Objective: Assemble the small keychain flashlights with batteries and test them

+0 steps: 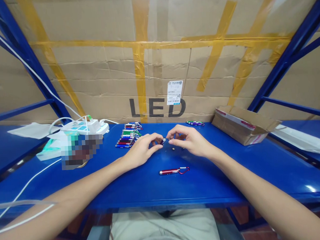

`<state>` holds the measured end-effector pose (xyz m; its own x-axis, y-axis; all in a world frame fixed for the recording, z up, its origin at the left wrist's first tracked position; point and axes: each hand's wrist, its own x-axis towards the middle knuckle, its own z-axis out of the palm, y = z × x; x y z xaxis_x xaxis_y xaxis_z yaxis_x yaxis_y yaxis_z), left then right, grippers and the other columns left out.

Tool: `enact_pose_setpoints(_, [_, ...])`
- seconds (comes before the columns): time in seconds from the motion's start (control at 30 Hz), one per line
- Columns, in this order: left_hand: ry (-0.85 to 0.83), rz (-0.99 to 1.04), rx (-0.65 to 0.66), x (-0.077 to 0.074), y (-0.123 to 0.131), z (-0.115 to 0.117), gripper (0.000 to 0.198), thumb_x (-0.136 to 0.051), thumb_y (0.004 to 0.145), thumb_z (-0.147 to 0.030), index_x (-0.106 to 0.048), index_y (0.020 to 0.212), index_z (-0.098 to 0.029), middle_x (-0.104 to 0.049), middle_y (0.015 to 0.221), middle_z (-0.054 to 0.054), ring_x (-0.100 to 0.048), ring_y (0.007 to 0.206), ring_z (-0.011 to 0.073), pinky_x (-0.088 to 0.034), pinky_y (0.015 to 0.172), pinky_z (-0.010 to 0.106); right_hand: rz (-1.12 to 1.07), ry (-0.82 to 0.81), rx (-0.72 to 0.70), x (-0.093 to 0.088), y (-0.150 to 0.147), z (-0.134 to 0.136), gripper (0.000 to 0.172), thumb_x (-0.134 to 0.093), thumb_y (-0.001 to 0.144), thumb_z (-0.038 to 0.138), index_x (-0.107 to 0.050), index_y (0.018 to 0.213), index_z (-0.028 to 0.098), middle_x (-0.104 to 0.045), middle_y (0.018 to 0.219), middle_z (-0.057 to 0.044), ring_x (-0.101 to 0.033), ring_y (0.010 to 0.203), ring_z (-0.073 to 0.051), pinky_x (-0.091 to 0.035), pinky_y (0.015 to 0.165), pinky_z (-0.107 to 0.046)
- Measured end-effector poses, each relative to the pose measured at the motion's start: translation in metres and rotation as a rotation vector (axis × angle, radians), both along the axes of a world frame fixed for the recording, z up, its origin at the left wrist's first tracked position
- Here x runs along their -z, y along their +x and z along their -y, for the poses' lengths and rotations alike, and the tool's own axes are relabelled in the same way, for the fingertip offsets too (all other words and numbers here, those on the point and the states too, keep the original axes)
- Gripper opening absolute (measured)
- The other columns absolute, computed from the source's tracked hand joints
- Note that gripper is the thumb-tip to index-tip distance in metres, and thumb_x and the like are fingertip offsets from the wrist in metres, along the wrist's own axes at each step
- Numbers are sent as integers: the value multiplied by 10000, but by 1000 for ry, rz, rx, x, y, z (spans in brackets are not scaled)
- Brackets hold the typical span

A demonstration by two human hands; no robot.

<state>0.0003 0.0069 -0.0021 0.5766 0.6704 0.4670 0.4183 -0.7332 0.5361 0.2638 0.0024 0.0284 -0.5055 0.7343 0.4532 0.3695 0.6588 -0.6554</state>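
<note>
My left hand (145, 148) is closed, thumb and fingers pinching a small dark piece with a shiny silver end (164, 139). Facing it, my right hand (190, 140) pinches something tiny close to that silver end; the fingers mostly hide it, so its kind is unclear. Below my right fingers, a tiny round metallic piece (173, 149) lies on the blue table (142, 189), with another small piece (183, 148) beside it. Nearer to me rests a red keychain flashlight (169, 172) with a red carabiner clip (184, 170).
Left of my hands, several coloured keychain flashlights (127, 138) lie in a row. Two or so more (195, 123) are at the back. An open cardboard box (243, 126) stands right; a white power strip (89, 127) with cables is left. Taped cardboard (106, 76) closes the back.
</note>
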Motion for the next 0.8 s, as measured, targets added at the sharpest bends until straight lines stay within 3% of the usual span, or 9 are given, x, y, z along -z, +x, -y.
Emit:
enact_pose_setpoints(0.3, [89,-75,-9,0,-1,1,210,-621,1089,-383,-714,1223,-252,-786,1213,60,-680,1039,254,-494,963,408,-4,-22,-6,3,-2,2,244,-760,965,439,-742,1042,208,-775,1037,-59,-665,815,-188,-540,777,-346])
enact_pose_setpoints(0.6, [186,-140,-27,-3,-1,6,218,-594,1112,-364,-702,1263,-251,-781,1228,61,-672,1078,258,-462,966,408,133,316,48,4,-7,7,179,-747,1024,400,-700,980,233,-726,947,-44,-628,908,-224,-468,838,-351])
enact_pose_setpoints(0.8, [207,-151,-27,-3,0,7,228,-573,1122,-377,-690,1263,-242,-777,1219,65,-668,1065,254,-454,955,403,145,373,29,4,-8,10,217,-703,1055,446,-686,992,238,-718,966,-53,-614,921,-230,-464,839,-353])
